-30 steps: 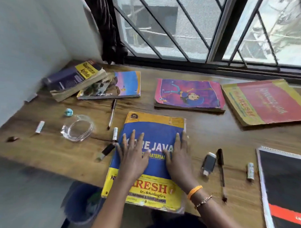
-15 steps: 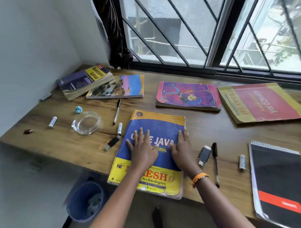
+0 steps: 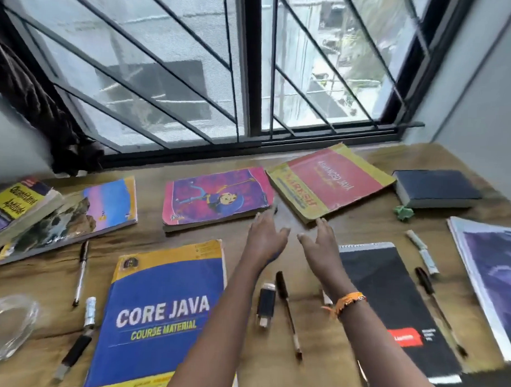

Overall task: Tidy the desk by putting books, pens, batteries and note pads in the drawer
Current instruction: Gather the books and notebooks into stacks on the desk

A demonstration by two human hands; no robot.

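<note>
My left hand (image 3: 266,234) and right hand (image 3: 319,242) both reach forward over the desk (image 3: 314,369), fingers spread and straight, holding nothing. They hover in the gap between the purple cartoon book (image 3: 216,197) and the red and yellow book (image 3: 330,181); blur keeps me from telling whether the fingertips touch either cover.

Nothing is tidied yet as far as I can see, and no drawer is in view. The blue and yellow book (image 3: 160,314) lies just left of my left forearm. A stubby black and white item, perhaps a battery or cap (image 3: 266,303), and a black pen (image 3: 288,307) lie between my forearms. A black note pad (image 3: 395,308) sits under my right forearm.

My worry: my arms cross low over these loose things. A sweeping forearm could roll the pen or nudge the small item toward the near edge. The red and yellow book is wide and floppy-looking; lifted by one corner it may sag, slip, or knock the dark blue book (image 3: 434,188) beside it. To my far left, the glass dish (image 3: 6,326) sits near the edge.
</note>
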